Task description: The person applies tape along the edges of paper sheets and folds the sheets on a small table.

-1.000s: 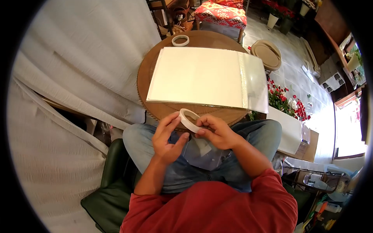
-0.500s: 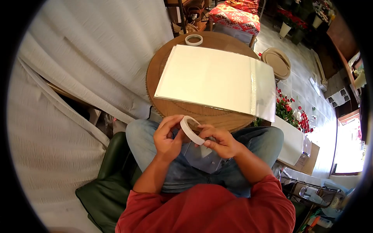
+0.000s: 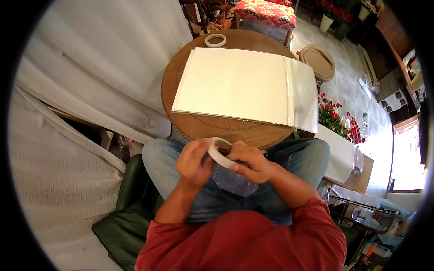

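A mark on a round item in the wire rack (image 3: pixel 361 212) at lower right is too small to read.

The roll of tape (image 3: pixel 220 159) is a whitish ring with a smooth outer band and a wide open centre, its inner face in shadow. It is tilted in mid-air above the person's lap, just in front of the near edge of the round wooden tabletop (image 3: pixel 194 127). The right grip (image 3: pixel 253 163) pinches its right side, thumb outside. The left grip (image 3: pixel 194 161) curls against its left side; whether it is clamped there cannot be told, since the ring hides some fingers. Both hands cover parts of the rim.

A packet of white sheets (image 3: pixel 235 86) takes up most of the tabletop, its clear plastic flap (image 3: pixel 306 97) reaching past the right edge. Beyond it, near the far edge, lies a second roll (image 3: pixel 215 45), flat. A pale curtain (image 3: pixel 99 67) hangs close on the left. To the right are a beige round stool (image 3: pixel 316 63) and red flowers (image 3: pixel 353 132); a red patterned seat (image 3: pixel 266 14) stands behind the tabletop.
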`<state>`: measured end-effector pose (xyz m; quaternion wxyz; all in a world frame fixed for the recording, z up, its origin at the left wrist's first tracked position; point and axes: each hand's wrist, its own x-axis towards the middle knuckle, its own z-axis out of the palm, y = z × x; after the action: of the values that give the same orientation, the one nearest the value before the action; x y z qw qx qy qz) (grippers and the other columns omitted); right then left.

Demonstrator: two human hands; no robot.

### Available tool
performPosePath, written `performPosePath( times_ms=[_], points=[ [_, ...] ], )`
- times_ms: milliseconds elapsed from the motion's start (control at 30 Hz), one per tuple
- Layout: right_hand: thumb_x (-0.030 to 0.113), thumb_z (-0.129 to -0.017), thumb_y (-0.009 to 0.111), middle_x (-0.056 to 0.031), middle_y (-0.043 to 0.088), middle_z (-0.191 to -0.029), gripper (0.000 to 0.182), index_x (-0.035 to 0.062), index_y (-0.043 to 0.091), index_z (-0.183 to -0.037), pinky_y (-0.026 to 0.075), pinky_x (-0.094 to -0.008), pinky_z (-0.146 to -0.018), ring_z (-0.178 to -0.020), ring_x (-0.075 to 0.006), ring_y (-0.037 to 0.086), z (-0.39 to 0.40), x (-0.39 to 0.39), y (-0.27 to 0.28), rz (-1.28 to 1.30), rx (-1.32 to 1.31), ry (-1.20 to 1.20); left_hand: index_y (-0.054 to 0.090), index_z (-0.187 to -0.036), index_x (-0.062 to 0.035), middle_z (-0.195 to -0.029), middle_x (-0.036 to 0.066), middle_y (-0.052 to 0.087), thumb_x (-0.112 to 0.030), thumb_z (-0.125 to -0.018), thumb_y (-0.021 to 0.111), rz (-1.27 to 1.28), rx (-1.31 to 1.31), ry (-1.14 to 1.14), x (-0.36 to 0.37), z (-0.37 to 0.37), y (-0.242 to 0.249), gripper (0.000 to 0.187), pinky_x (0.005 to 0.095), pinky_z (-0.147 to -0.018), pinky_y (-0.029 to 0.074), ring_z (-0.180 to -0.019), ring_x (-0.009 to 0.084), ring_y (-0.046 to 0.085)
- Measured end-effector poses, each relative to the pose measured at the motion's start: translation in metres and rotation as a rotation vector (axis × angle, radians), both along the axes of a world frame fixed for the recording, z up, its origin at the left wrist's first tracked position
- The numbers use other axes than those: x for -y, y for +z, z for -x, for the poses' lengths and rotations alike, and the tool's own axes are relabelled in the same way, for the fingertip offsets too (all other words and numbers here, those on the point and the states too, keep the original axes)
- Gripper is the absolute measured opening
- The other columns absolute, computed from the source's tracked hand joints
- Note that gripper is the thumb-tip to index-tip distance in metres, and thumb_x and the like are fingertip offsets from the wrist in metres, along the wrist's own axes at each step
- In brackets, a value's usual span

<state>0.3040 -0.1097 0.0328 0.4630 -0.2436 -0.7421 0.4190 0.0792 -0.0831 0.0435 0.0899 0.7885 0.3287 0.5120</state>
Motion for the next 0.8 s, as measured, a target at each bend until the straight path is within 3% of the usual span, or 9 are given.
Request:
performPosePath(
  times_ms=[67, 100, 233, 333, 367, 533, 600, 633, 800],
  points=[
    [0.018, -0.102, 0.068, -0.0099, 0.069, -0.100, 0.025, 0.0037, 0.071, -0.122, 0.043, -0.0480, -0.100, -0.094, -0.0292, 0.061, 0.003, 0.002, 0.000, -0.005, -0.012, 0.032, 0.075, -0.111, 0.0039, -0.104, 0.015, 0.075, 0.004, -0.086, 0.082, 0.147, 0.201, 0.158, 0.000, -0.003, -0.010, 0.026, 0.0314, -0.080, 0.059, -0.088, 0.0249, 0.074],
    [0.017, -0.101, 0.069, -0.0117, 0.069, -0.108, 0.027, 0.0045, 0.070, -0.125, 0.042, -0.0485, -0.104, -0.100, -0.0306, 0.062, 0.009, 0.003, 0.005, -0.079, -0.030, -0.050, 0.074, -0.112, 0.0053, -0.103, 0.013, 0.075, 0.002, -0.091, 0.079, 0.544, 0.472, 0.129, 0.005, -0.005, -0.012, 0.021, 0.0279, -0.080, 0.059, -0.089, 0.0173, 0.073],
    [0.015, -0.098, 0.073, -0.0156, 0.067, -0.127, 0.035, 0.0066, 0.069, -0.133, 0.037, -0.0497, -0.114, -0.118, -0.0351, 0.060, 0.009, 0.000, 0.005, -0.092, 0.010, -0.117, 0.068, -0.115, 0.0057, -0.092, 0.010, 0.075, -0.001, -0.099, 0.070, 0.970, 0.727, -0.074, 0.001, -0.004, -0.010, 0.017, 0.0272, -0.072, 0.060, -0.082, 0.0123, 0.072],
    [0.013, -0.098, 0.072, -0.0136, 0.068, -0.124, 0.034, 0.0072, 0.069, -0.132, 0.037, -0.0484, -0.112, -0.120, -0.0334, 0.060, 0.009, -0.003, 0.007, -0.172, -0.012, -0.166, 0.063, -0.118, 0.0039, -0.086, 0.010, 0.075, -0.002, -0.103, 0.065, 1.305, 0.794, -0.324, 0.004, -0.005, -0.006, 0.017, 0.0288, -0.063, 0.060, -0.070, 0.0147, 0.072],
    [0.013, -0.098, 0.072, -0.0136, 0.068, -0.124, 0.034, 0.0072, 0.069, -0.132, 0.037, -0.0484, -0.112, -0.120, -0.0334, 0.060, 0.008, -0.003, 0.004, -0.172, -0.013, -0.165, 0.059, -0.120, 0.0020, -0.082, 0.011, 0.074, -0.006, -0.106, 0.062, 1.316, 0.733, -0.216, 0.006, -0.013, -0.004, 0.017, 0.0302, -0.056, 0.059, -0.062, 0.0168, 0.070],
    [0.012, -0.100, 0.068, -0.0097, 0.067, -0.105, 0.015, 0.0058, 0.069, -0.114, 0.042, -0.0427, -0.100, -0.108, -0.0292, 0.059, 0.002, -0.001, 0.004, -0.027, -0.024, -0.157, 0.058, -0.126, 0.0036, -0.090, 0.011, 0.074, -0.007, -0.102, 0.069, 1.209, 0.594, -0.202, 0.009, -0.011, -0.013, 0.029, 0.0290, -0.067, 0.058, -0.072, 0.0157, 0.070],
    [0.012, -0.102, 0.067, -0.0096, 0.066, -0.102, 0.013, 0.0051, 0.068, -0.112, 0.044, -0.0413, -0.096, -0.104, -0.0290, 0.059, -0.001, 0.002, 0.007, 0.048, -0.032, -0.162, 0.056, -0.134, 0.0041, -0.102, 0.011, 0.073, -0.004, -0.097, 0.075, 0.627, 0.369, -0.022, 0.010, -0.013, -0.015, 0.042, 0.0282, -0.077, 0.057, -0.084, 0.0146, 0.068],
    [0.013, -0.103, 0.066, -0.0095, 0.065, -0.098, 0.011, 0.0044, 0.067, -0.109, 0.046, -0.0398, -0.092, -0.100, -0.0287, 0.059, -0.001, 0.004, 0.007, 0.123, -0.044, -0.158, 0.057, -0.136, 0.0017, -0.109, 0.009, 0.068, 0.005, -0.093, 0.073, 0.608, 0.390, -0.089, 0.012, -0.009, -0.011, 0.046, 0.0297, -0.088, 0.053, -0.093, 0.0144, 0.063],
    [0.016, -0.105, 0.063, -0.0119, 0.066, -0.096, 0.016, 0.0021, 0.067, -0.113, 0.049, -0.0355, -0.077, -0.085, -0.0252, 0.061, 0.003, 0.008, 0.007, 0.243, -0.069, -0.153, 0.064, -0.131, 0.0016, -0.113, 0.012, 0.070, 0.003, -0.086, 0.077, 0.093, 0.021, -0.096, 0.008, -0.005, 0.023, 0.047, 0.0364, -0.090, 0.054, -0.096, 0.0259, 0.067]
  ],
)
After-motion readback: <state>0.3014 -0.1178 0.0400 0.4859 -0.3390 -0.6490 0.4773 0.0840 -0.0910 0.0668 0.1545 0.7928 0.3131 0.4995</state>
